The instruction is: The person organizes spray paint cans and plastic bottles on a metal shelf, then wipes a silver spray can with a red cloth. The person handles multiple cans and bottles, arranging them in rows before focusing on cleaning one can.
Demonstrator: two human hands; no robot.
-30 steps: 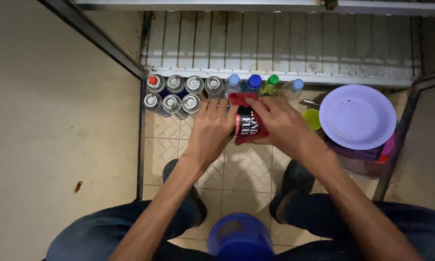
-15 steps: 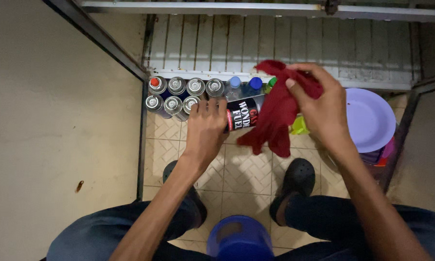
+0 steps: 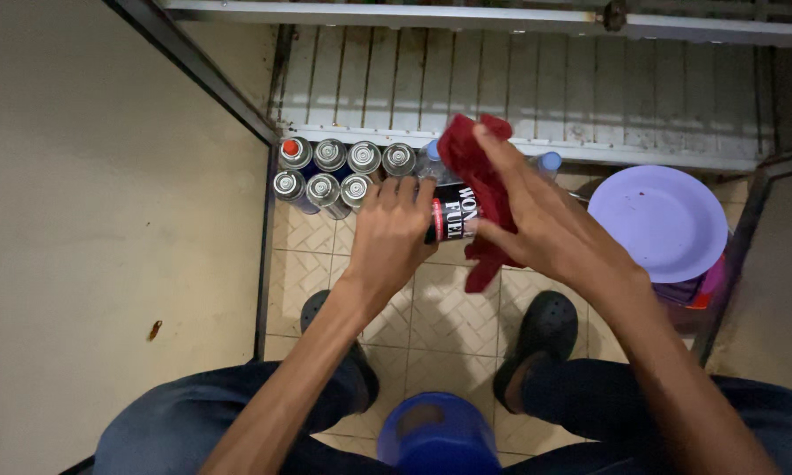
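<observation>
Since half a second ago the right hand has brought the red rag back down from beside the can onto its top. Its fingers pinch the rag. The left hand grips the dark can, fingers wrapped around its side, holding it above the tiled floor, just in front of the row of cans. The step looks like wiping; the next stroke seems to call for a steady left grip.

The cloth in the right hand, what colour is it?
Dark red cloth; head view.
</observation>
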